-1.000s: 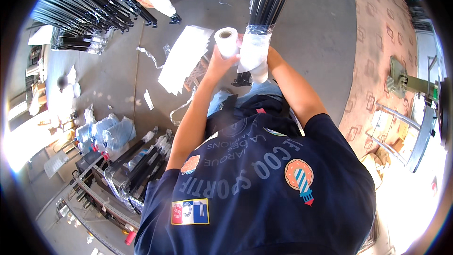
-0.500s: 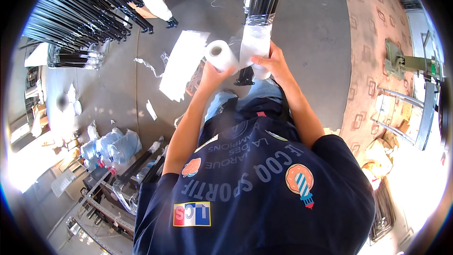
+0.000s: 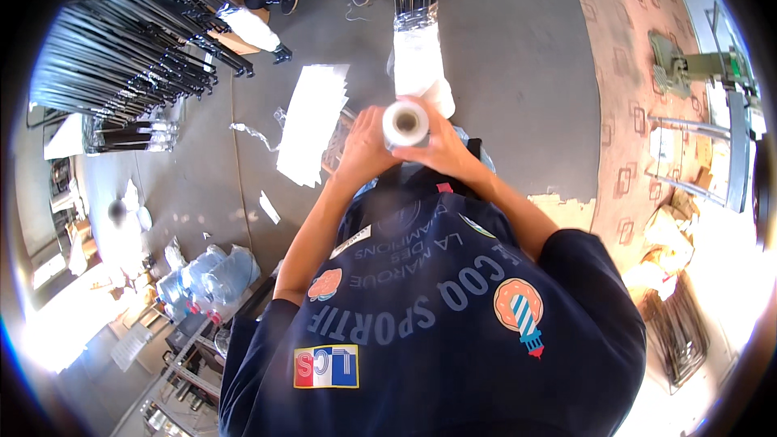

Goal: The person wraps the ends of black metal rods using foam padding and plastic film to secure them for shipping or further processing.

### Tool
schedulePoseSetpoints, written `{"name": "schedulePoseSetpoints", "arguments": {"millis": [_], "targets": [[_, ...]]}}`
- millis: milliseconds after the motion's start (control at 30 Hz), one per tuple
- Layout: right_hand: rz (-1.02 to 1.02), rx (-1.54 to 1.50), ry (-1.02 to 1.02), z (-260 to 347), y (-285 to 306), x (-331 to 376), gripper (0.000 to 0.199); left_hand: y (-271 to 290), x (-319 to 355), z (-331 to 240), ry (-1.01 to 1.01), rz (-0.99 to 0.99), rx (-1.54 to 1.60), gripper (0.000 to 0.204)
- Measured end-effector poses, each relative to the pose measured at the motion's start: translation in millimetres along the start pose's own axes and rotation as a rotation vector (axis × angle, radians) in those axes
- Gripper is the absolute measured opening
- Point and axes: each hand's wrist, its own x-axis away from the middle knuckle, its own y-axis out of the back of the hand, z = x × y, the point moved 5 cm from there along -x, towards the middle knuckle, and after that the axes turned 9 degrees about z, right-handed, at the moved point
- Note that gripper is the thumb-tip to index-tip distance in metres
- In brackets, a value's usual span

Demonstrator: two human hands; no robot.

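Smooth, white, hollow-cored cylindrical roll (image 3: 405,123), at ten o'clock from your right hand (image 3: 445,148), whose fingers clamp it; whether your left hand (image 3: 364,146) grips, cannot be told.

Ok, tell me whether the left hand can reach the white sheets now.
Likely yes: the white sheets lie just left of the left hand with nothing visibly blocking, though it may need to leave the white roll.

We see grey lettering (image 3: 388,320) on the navy T-shirt (image 3: 453,372); just beside that lettering, a red-white-blue lettered patch (image 3: 326,366).
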Motion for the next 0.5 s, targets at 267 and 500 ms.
{"name": "schedulePoseSetpoints", "arguments": {"millis": [267,500], "targets": [[0.082,-0.119,-0.184,5,12,6,0.063,53,-58,38,0.096,-0.051,0.614,0.049],[-0.064,-0.049,-0.176,8,38,22,0.062,10,-131,-1,-0.025,0.435,1.213,0.052]]}}
